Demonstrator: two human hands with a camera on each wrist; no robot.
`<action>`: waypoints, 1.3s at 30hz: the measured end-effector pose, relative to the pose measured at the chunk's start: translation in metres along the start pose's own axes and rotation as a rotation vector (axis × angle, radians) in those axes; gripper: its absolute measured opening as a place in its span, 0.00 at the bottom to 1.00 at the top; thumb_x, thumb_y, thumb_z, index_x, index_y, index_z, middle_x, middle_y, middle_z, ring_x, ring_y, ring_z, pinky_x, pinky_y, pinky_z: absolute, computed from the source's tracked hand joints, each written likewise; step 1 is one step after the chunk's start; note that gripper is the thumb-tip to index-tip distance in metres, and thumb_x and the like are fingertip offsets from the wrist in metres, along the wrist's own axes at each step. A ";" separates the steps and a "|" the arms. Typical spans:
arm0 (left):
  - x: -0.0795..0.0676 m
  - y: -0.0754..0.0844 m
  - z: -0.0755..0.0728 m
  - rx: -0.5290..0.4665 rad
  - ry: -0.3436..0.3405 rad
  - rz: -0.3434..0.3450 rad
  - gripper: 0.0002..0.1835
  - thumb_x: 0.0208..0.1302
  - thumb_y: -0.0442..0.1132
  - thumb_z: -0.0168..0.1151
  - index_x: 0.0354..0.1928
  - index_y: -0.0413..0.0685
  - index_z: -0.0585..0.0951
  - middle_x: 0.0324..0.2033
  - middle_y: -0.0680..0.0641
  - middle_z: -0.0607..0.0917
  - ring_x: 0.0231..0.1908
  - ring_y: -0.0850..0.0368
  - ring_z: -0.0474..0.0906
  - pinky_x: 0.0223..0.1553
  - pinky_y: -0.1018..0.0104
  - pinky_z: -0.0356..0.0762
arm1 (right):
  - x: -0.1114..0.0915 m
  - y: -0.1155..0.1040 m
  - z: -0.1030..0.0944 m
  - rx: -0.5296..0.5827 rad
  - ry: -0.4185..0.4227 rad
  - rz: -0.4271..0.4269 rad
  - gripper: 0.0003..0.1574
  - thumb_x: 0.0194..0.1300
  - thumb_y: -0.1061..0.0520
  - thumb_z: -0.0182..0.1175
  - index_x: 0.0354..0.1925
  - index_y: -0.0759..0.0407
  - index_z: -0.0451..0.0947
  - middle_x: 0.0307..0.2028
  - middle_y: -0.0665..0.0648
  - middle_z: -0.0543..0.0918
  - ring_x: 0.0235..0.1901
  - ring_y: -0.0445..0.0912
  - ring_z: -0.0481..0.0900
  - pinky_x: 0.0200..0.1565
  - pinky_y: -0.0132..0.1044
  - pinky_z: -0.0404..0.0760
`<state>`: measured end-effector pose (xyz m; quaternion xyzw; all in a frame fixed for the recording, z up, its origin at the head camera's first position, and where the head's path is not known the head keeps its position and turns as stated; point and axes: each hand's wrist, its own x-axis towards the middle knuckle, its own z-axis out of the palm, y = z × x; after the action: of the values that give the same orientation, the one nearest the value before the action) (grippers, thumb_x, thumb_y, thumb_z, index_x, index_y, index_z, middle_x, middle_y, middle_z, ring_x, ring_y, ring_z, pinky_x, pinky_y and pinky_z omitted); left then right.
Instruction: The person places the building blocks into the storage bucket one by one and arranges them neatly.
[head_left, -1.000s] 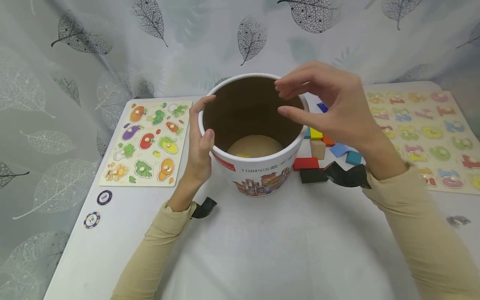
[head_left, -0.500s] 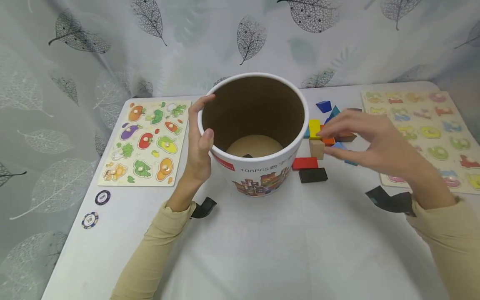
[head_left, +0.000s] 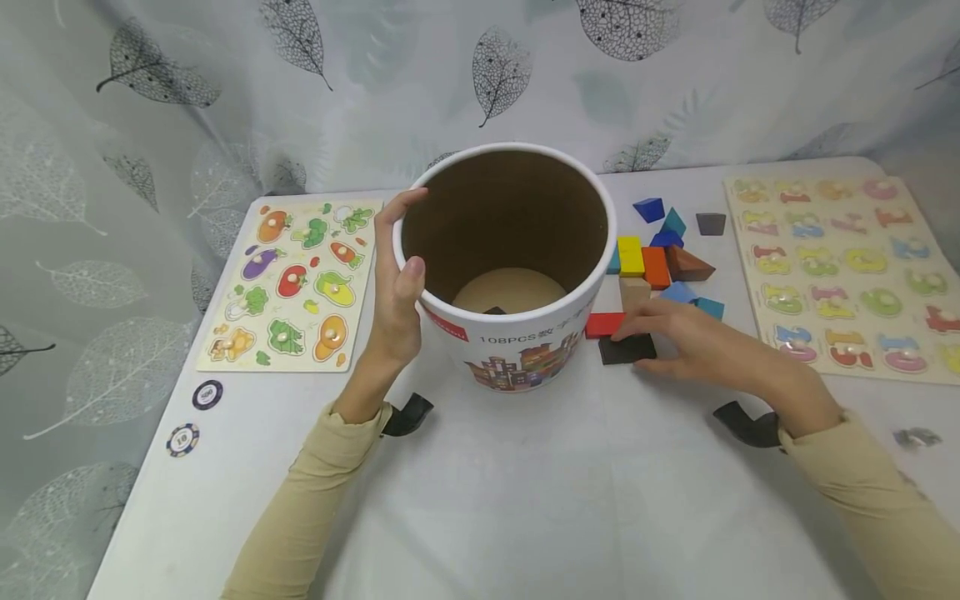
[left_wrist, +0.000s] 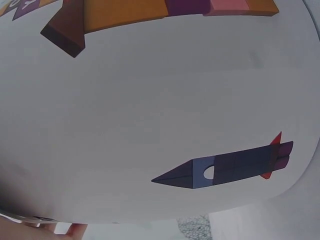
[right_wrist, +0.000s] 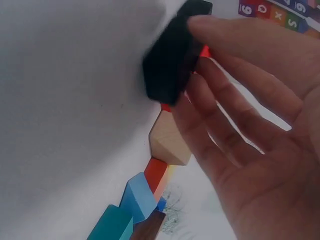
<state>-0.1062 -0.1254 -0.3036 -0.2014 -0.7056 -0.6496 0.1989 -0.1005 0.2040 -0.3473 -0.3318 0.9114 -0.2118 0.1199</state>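
White tabletop (head_left: 487, 508). Far left: wooden board (head_left: 287, 308) of painted vegetable pieces. Nearer, left edge: dark chip (head_left: 207, 395); just nearer, pale chip (head_left: 183, 440), patterned rim, marked "10". Chips apart, both flat. Far right: pale board (head_left: 851, 283), multicoloured numerals in rows. Leaf-print curtain (head_left: 420, 100) along far and left sides.

A white bucket (left_wrist: 120, 105) bears a printed rocket (left_wrist: 240, 166). Printed blocks (left_wrist: 125, 14) run above the rocket; the left hand (left_wrist: 25, 232) shows below-left of it.
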 end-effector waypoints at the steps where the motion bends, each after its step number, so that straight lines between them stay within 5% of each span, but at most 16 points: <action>1: 0.000 0.000 0.000 -0.002 0.000 -0.001 0.53 0.53 0.77 0.50 0.68 0.42 0.59 0.65 0.41 0.65 0.65 0.47 0.61 0.65 0.43 0.62 | 0.000 -0.001 0.001 0.004 -0.011 0.012 0.26 0.49 0.61 0.75 0.50 0.54 0.83 0.52 0.57 0.81 0.55 0.54 0.77 0.52 0.51 0.82; 14: 0.001 0.000 -0.001 0.007 -0.014 -0.004 0.54 0.53 0.78 0.49 0.68 0.42 0.59 0.66 0.42 0.66 0.65 0.48 0.61 0.64 0.43 0.63 | 0.000 -0.006 0.015 -0.001 -0.059 -0.007 0.29 0.49 0.58 0.76 0.51 0.48 0.83 0.49 0.51 0.82 0.50 0.47 0.78 0.51 0.46 0.83; 20: 0.002 0.000 0.000 0.005 -0.023 -0.003 0.54 0.53 0.78 0.49 0.68 0.41 0.58 0.66 0.43 0.66 0.65 0.50 0.62 0.65 0.45 0.63 | -0.003 -0.008 -0.009 -0.012 -0.098 0.005 0.26 0.50 0.58 0.75 0.49 0.44 0.83 0.53 0.52 0.82 0.54 0.51 0.77 0.52 0.50 0.82; 23: 0.003 -0.001 0.001 0.007 -0.029 0.004 0.54 0.54 0.78 0.48 0.68 0.40 0.58 0.66 0.42 0.65 0.65 0.49 0.61 0.65 0.44 0.63 | -0.010 -0.009 -0.040 -0.036 0.003 0.010 0.30 0.47 0.59 0.76 0.50 0.43 0.83 0.52 0.49 0.83 0.56 0.49 0.76 0.54 0.48 0.81; 27: 0.003 -0.001 0.001 0.014 -0.025 0.011 0.53 0.55 0.77 0.48 0.68 0.40 0.58 0.66 0.42 0.65 0.65 0.48 0.61 0.64 0.43 0.63 | -0.017 -0.013 -0.086 -0.110 0.244 -0.052 0.38 0.38 0.61 0.80 0.50 0.41 0.83 0.44 0.43 0.83 0.48 0.32 0.73 0.51 0.24 0.74; 30: 0.002 -0.001 0.000 0.015 -0.020 0.004 0.53 0.54 0.78 0.48 0.68 0.41 0.58 0.66 0.43 0.66 0.65 0.49 0.61 0.64 0.42 0.63 | -0.015 -0.021 -0.113 -0.125 0.388 -0.179 0.43 0.30 0.65 0.82 0.51 0.48 0.83 0.43 0.45 0.84 0.44 0.25 0.70 0.48 0.14 0.66; 34: 0.000 0.000 -0.001 0.007 -0.024 -0.001 0.54 0.54 0.78 0.48 0.68 0.42 0.58 0.66 0.43 0.65 0.65 0.49 0.61 0.65 0.42 0.63 | 0.000 -0.042 -0.132 -0.067 0.469 -0.365 0.45 0.30 0.72 0.79 0.53 0.60 0.81 0.45 0.54 0.84 0.48 0.30 0.74 0.53 0.18 0.68; 39: 0.000 -0.001 0.000 -0.011 -0.018 0.002 0.53 0.54 0.77 0.49 0.68 0.42 0.58 0.66 0.43 0.65 0.65 0.49 0.62 0.65 0.43 0.63 | 0.036 -0.070 -0.126 0.206 0.546 -0.562 0.34 0.40 0.71 0.77 0.50 0.70 0.80 0.44 0.62 0.84 0.47 0.42 0.77 0.55 0.26 0.74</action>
<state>-0.1064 -0.1258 -0.3043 -0.2089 -0.7037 -0.6514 0.1919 -0.1341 0.1708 -0.2062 -0.4858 0.7575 -0.4071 -0.1565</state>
